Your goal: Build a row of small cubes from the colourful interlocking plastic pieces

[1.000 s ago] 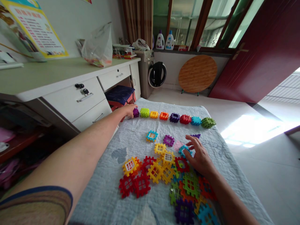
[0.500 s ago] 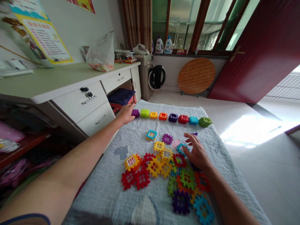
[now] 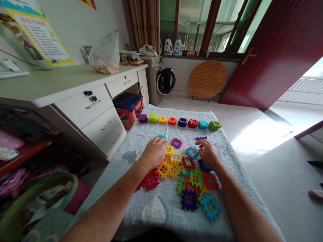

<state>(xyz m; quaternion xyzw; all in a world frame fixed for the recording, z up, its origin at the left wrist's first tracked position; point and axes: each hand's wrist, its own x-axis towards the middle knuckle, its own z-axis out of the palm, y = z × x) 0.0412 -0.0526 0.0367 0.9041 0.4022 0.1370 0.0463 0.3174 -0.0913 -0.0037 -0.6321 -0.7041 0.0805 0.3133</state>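
My left hand (image 3: 155,153) hovers palm down, fingers stretched, over the left of a loose pile of notched plastic building tiles. It hides most of a cyan tile (image 3: 162,136) and part of a yellow tile (image 3: 169,150). My right hand (image 3: 209,153) is open at the pile's right side, beside a cyan tile with a white window insert (image 3: 192,152) and just below a purple tile (image 3: 201,138). Another purple tile (image 3: 177,143) lies between the hands. Nearer me are red tiles (image 3: 151,180), a green tile (image 3: 195,178) and a dark purple tile (image 3: 189,199).
Along the far edge of the cloth-covered table (image 3: 121,201) runs a row of assembled blocks, from a purple block (image 3: 143,118) to a green block (image 3: 214,126). A white desk (image 3: 96,84) and a stool (image 3: 129,102) stand left; a basket (image 3: 73,188) sits low left.
My left hand has come back from the purple block at the row's left end to the tile pile. My right hand stays by the cyan tile, and the view has shifted slightly.
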